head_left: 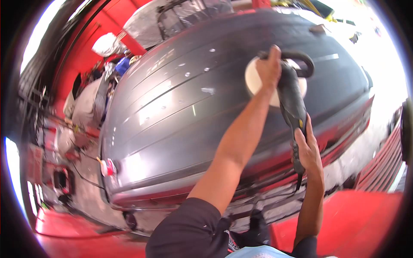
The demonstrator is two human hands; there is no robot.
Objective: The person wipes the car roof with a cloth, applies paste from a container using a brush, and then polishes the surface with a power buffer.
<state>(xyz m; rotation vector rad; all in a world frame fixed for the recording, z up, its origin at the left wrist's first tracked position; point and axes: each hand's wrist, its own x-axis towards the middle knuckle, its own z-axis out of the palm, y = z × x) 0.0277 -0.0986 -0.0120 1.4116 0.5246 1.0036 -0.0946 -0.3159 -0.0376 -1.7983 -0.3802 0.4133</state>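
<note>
A black polisher (pixel 291 92) with a round white pad (pixel 254 79) rests over the dark grey roof (pixel 167 86) of a vehicle, on the right part of that surface. My left hand (pixel 270 71) is closed at the polisher's front, by its curved black handle (pixel 306 62). My right hand (pixel 307 148) wraps around the rear grip, near where the cord leaves. Much of the pad is hidden beneath the tool's head and my left hand. Several whitish spots (pixel 208 90) mark the roof left of the pad.
A small red and white container (pixel 109 167) stands on the roof's near left corner. A brownish block or pad (pixel 318 29) lies at its far right. Red platforms (pixel 344 219) flank my body. Covered items (pixel 88 103) and clutter line the left side.
</note>
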